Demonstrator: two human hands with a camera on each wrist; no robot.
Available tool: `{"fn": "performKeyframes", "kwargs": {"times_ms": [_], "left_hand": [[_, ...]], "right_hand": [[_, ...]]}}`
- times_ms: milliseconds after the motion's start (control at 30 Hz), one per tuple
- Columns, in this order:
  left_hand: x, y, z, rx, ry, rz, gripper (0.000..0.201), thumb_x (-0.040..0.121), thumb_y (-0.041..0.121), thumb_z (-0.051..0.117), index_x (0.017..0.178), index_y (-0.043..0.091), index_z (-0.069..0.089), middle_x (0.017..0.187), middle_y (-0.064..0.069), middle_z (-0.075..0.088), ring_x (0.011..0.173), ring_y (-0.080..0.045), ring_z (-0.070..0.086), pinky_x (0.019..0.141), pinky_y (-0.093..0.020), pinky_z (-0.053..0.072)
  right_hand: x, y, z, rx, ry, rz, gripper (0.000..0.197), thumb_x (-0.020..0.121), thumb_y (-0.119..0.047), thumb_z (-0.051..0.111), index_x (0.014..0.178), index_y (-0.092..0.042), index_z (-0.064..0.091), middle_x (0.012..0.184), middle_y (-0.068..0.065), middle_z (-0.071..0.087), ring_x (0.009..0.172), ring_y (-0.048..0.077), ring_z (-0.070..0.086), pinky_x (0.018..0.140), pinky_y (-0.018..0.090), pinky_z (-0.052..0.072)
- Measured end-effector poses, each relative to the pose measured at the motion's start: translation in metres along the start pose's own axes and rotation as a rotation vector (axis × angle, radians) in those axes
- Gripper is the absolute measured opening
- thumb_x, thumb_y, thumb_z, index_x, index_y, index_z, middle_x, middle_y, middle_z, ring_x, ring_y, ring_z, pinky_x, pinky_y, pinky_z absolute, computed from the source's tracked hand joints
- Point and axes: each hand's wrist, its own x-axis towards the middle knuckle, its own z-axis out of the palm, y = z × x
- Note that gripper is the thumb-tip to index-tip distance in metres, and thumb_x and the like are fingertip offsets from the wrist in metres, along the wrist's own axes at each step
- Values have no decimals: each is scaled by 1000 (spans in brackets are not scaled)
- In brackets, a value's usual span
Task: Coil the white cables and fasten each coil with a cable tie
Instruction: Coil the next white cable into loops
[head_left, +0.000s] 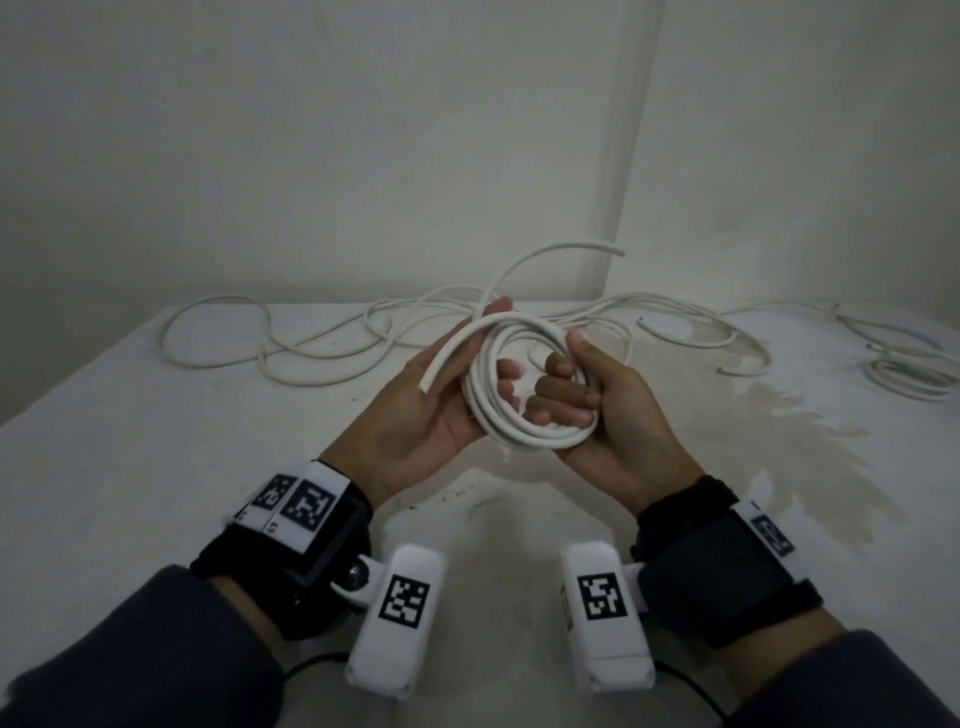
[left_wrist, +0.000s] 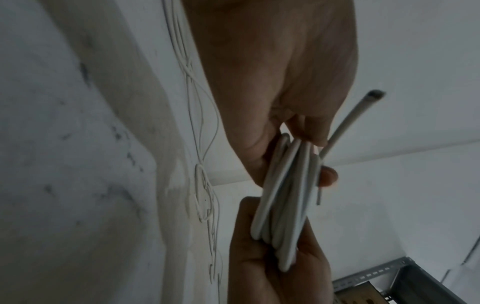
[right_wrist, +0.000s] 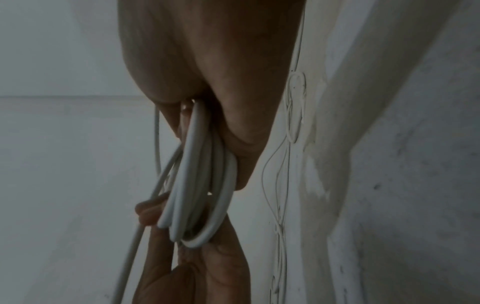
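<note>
Above the table's middle, both hands hold one white cable coil (head_left: 524, 415) of several loops. My left hand (head_left: 447, 400) grips its left side, fingers curled through the centre, with one cut cable end (head_left: 441, 361) lying across the palm. My right hand (head_left: 576, 384) grips the right side with curled fingers and the thumb on top. The other cable end (head_left: 571, 247) arcs up behind the coil. The wrist views show the coil (left_wrist: 283, 205) (right_wrist: 202, 185) edge-on between the two hands. No cable tie is visible.
Several loose white cables (head_left: 311, 353) sprawl across the back of the white table (head_left: 156, 441). A small coiled cable (head_left: 909, 374) lies at the far right. White walls close off the back. A metal shelf frame (left_wrist: 389, 277) shows in the left wrist view.
</note>
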Motion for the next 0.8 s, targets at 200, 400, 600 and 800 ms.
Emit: {"fn": "performKeyframes", "kwargs": {"times_ms": [200, 400, 600, 800], "left_hand": [[3, -3, -1, -45, -13, -59, 40, 90, 26, 45, 128, 34, 57, 53, 3, 40, 46, -7, 41, 53, -21, 45], [3, 6, -2, -17, 13, -129, 35, 87, 21, 49, 116, 32, 66, 50, 3, 38, 39, -8, 39, 46, -22, 44], [4, 5, 0, 125, 6, -123, 38, 99, 20, 34, 129, 27, 57, 56, 3, 31, 35, -5, 28, 41, -19, 36], [2, 5, 7, 194, 67, -112, 36, 100, 21, 31, 118, 26, 62, 49, 4, 28, 32, -4, 23, 37, -18, 30]], "right_hand": [[0, 3, 2, -147, -35, 8, 39, 98, -34, 41, 65, -13, 43, 40, -7, 24, 34, 7, 26, 49, 23, 39], [-1, 6, 4, -245, -28, -1, 36, 100, -31, 41, 72, -9, 48, 42, -6, 22, 34, 7, 25, 47, 25, 40], [-2, 9, 3, -295, -94, -70, 19, 100, -25, 41, 114, -17, 52, 47, -7, 26, 38, 7, 26, 50, 26, 40], [-2, 11, 1, -398, -115, -129, 25, 102, -21, 40, 120, -24, 58, 54, -4, 28, 41, 7, 26, 50, 25, 42]]}}
